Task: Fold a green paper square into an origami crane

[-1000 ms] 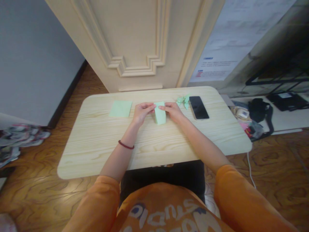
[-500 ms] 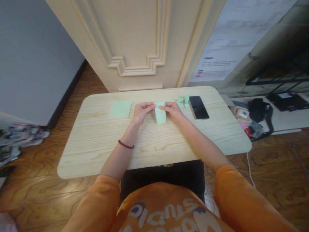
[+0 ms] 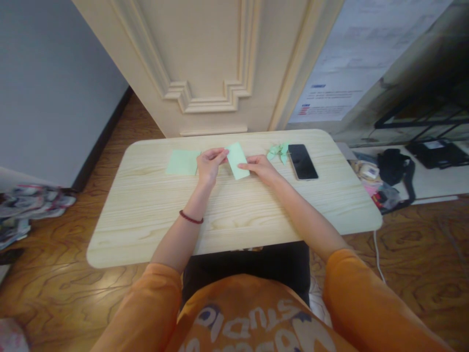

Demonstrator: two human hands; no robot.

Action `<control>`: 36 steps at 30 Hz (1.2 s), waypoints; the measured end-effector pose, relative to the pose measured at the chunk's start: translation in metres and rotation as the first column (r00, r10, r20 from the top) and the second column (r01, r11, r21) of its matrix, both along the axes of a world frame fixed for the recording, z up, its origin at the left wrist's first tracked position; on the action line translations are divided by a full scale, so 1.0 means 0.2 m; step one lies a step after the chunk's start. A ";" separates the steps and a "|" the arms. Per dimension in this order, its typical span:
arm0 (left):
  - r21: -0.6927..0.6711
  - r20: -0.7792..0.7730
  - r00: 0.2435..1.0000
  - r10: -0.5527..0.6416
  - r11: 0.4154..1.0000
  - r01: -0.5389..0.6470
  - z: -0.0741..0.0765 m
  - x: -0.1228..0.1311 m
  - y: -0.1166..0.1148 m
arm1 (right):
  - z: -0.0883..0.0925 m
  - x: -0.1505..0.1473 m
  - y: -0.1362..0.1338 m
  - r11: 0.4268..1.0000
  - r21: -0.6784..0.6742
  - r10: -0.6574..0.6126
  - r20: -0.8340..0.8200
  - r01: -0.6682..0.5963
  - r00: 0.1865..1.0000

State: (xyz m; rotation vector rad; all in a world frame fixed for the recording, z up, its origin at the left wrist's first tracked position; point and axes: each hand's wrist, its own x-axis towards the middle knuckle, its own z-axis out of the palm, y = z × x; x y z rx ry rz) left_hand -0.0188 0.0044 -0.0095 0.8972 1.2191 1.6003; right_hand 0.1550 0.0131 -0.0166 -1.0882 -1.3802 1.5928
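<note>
A folded strip of pale green paper (image 3: 237,160) stands tilted between my hands, near the far edge of the table. My left hand (image 3: 210,165) pinches its left edge, and the fingertips of my right hand (image 3: 261,168) press against its lower right edge. To the left, a square sheet of the same green paper (image 3: 182,163) lies flat, just beyond my left hand. A small green origami crane (image 3: 278,152) sits beyond my right hand, next to a black smartphone (image 3: 302,162) lying face up.
The pale wooden table (image 3: 146,230) has rounded corners and stands against a cream panelled door. My lap lies below its near edge. Bags and small items (image 3: 381,178) sit low on the right, with a white cable hanging there, and a cloth pile (image 3: 29,210) lies on the floor at left.
The green strip has turned clockwise and risen slightly toward the far edge of the table. My left hand has moved up with it, and my fingers have spread a little apart from the right hand.
</note>
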 end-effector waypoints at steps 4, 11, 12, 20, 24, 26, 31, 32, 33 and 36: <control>0.072 -0.063 0.997 0.047 0.996 -0.043 0.00 0.01 0.00 | 0.00 0.00 0.01 1.000 -0.005 0.009 0.003 -0.008 1.000; 0.231 -0.223 0.974 0.027 0.973 0.026 -0.01 0.00 0.00 | 0.04 0.00 0.00 0.995 -0.086 0.040 -0.018 -0.042 0.999; 0.235 -0.247 0.969 0.005 0.970 0.055 -0.01 -0.01 0.00 | 0.04 0.00 0.00 0.995 -0.087 0.039 -0.018 -0.040 0.999; 0.174 -0.290 0.945 -0.150 0.963 0.206 -0.01 -0.05 0.02 | 0.02 0.00 0.00 0.997 -0.077 0.021 -0.018 -0.022 1.000; 0.167 -0.286 0.946 -0.152 0.964 0.206 -0.01 -0.05 0.02 | 0.02 0.00 0.01 0.998 -0.059 0.012 -0.011 -0.013 1.000; 0.155 -0.291 0.946 -0.141 0.969 0.192 -0.01 -0.05 0.02 | 0.01 0.00 0.01 0.999 -0.054 0.005 -0.008 -0.005 1.000; 0.136 -0.289 0.946 -0.149 0.971 0.195 0.00 -0.05 0.01 | 0.01 0.00 0.01 0.997 -0.071 -0.010 -0.038 0.008 0.999; 0.131 -0.289 0.943 -0.164 0.969 0.209 0.00 -0.05 0.01 | 0.01 0.00 0.01 0.997 -0.080 -0.014 -0.047 0.010 0.999; 0.124 -0.291 0.939 -0.183 0.966 0.227 0.01 -0.05 0.00 | 0.01 0.00 0.01 0.996 -0.091 -0.020 -0.056 0.015 0.998; 0.092 -0.306 0.922 -0.238 0.956 0.277 0.02 -0.05 -0.02 | 0.01 -0.01 0.01 0.992 -0.122 -0.035 -0.087 0.024 0.996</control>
